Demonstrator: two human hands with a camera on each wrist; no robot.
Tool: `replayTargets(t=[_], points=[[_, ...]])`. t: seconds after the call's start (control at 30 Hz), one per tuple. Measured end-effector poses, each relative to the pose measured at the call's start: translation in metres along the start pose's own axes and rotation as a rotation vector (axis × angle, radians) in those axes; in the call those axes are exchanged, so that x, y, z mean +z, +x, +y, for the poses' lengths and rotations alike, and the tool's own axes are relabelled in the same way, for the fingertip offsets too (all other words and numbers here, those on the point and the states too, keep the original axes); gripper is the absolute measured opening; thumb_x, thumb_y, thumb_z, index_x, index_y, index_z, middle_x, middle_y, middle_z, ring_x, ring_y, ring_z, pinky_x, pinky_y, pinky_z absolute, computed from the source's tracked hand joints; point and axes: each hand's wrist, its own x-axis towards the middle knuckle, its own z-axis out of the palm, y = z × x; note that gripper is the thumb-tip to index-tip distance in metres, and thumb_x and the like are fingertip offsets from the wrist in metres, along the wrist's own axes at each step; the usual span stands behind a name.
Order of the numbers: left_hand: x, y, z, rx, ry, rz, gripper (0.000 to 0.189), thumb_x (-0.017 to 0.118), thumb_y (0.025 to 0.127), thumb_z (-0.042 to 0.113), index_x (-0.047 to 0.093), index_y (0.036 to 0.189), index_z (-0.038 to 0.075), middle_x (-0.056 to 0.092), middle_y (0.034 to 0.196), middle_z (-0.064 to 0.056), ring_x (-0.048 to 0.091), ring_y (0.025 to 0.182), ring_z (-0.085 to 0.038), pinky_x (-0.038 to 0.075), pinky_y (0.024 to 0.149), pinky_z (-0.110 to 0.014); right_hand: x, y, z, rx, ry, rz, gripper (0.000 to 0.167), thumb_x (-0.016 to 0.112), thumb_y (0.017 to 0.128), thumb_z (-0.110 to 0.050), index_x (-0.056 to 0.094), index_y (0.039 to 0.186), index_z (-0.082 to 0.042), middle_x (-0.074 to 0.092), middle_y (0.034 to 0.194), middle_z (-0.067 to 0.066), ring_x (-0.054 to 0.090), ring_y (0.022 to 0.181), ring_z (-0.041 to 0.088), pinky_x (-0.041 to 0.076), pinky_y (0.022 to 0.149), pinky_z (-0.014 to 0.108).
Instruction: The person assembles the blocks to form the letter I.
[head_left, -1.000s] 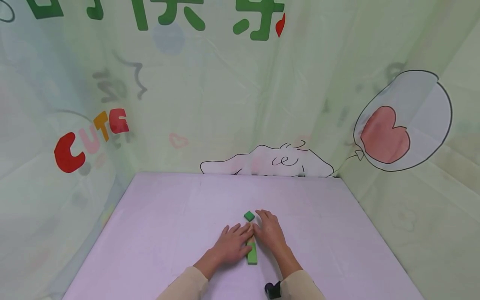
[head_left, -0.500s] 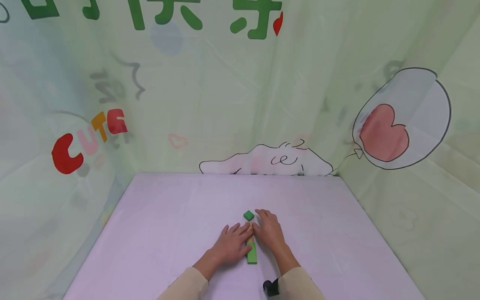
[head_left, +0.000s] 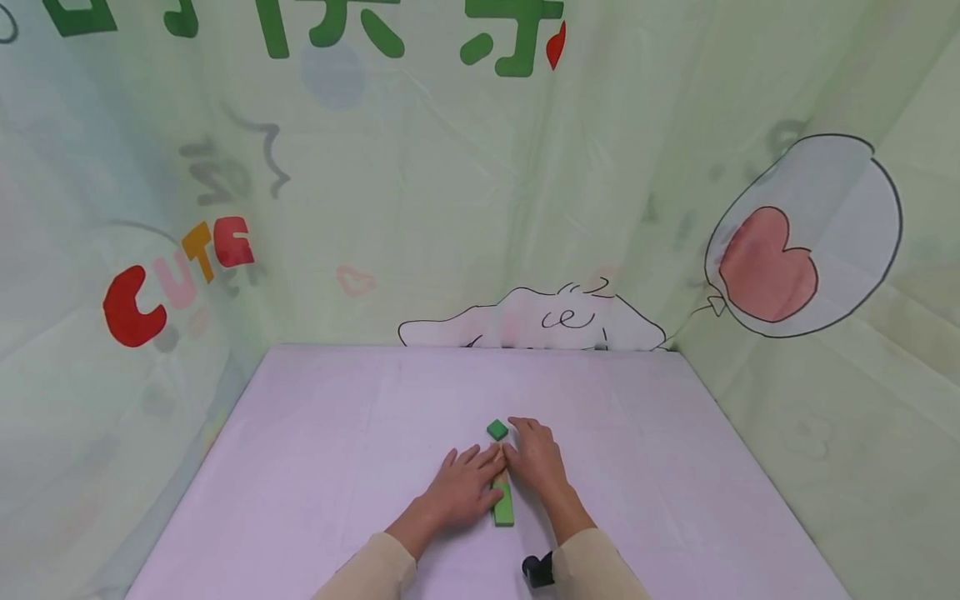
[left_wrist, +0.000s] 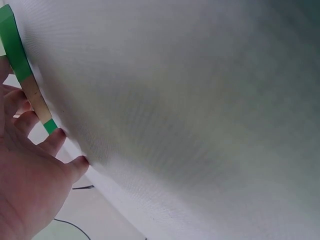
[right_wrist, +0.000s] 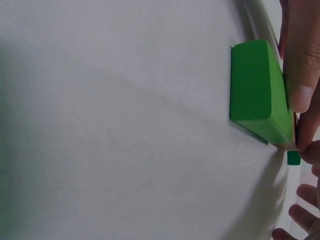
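Three blocks stand in a line on the table. Closest is a light green rectangular block (head_left: pixel 504 510), then a bare wood block (left_wrist: pixel 36 97), then a small dark green block (head_left: pixel 497 430) turned cornerwise in the head view. From the left, my left hand (head_left: pixel 459 490) reaches over with fingers spread; its thumb lies at the light green block (right_wrist: pixel 251 82) and its fingertips at the wood block, partly covering it. My right hand (head_left: pixel 538 462) is on the other side, thumb at the wood block, its other fingers stretched forward beside the dark green block.
A lilac cloth covers the table (head_left: pixel 360 417). Light printed curtains (head_left: pixel 450 183) hang along its back and both sides. A black device (head_left: pixel 537 571) sits at the right sleeve cuff, low over the table.
The right cuff and its black device shift slightly left, and the head view moves a little. Both hands keep nearly the same places on the blocks.
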Motion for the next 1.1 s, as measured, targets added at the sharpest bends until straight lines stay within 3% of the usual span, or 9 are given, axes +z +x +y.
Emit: replayTargets(t=[0.73, 1.1], points=[[0.002, -0.002, 0.000, -0.006, 0.009, -0.019, 0.059, 0.043, 0.107, 0.047, 0.036, 0.162, 0.027, 0.030, 0.170, 0.006, 0.036, 0.154, -0.030, 0.031, 0.120, -0.062, 0.004, 0.007, -0.002, 0.039, 0.008, -0.036, 0.048, 0.073, 0.095, -0.022, 0.062, 0.139, -0.007, 0.061, 0.140, 0.021, 0.057, 0.129, 0.042, 0.051, 0.101, 0.061], [-0.005, -0.003, 0.001, 0.001, -0.013, -0.017, 0.059, 0.043, 0.107, 0.046, 0.037, 0.162, 0.026, 0.031, 0.170, 0.005, 0.036, 0.154, -0.031, 0.031, 0.120, -0.063, 0.003, 0.013, -0.004, 0.054, 0.020, -0.040, 0.049, 0.072, 0.095, -0.023, 0.062, 0.140, -0.007, 0.061, 0.140, 0.021, 0.057, 0.129, 0.042, 0.050, 0.101, 0.061]])
